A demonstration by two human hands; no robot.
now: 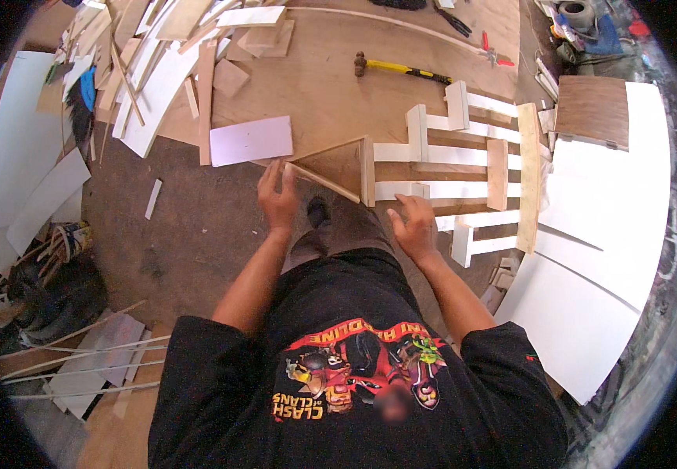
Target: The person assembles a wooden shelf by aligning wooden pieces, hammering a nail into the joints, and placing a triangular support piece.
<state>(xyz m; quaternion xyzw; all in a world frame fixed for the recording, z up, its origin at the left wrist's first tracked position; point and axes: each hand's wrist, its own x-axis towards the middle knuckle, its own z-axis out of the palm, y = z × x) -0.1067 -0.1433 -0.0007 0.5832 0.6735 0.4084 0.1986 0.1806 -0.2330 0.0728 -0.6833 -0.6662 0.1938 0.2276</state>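
Note:
My left hand (277,202) has its fingers stretched out at the pointed left end of a triangular wooden frame (324,184), just below a pale rectangular board (251,141). Whether the fingertips press on the frame's point is hard to tell. My right hand (415,228) is open, thumb and fingers apart, with its fingertips at the near edge of a white slat (393,190). That slat belongs to a wooden assembly of several parallel white slats, joined to a crosspiece (528,180) on the right and carrying short upright blocks (417,133). The triangle's upright side (368,172) meets the slats' left ends.
A yellow-handled ball-peen hammer (402,70) lies beyond the assembly, with red-handled pliers (495,51) farther right. Wood offcuts (131,78) heap up at the far left. Large white sheets (589,313) and a brown panel (592,112) lie at right.

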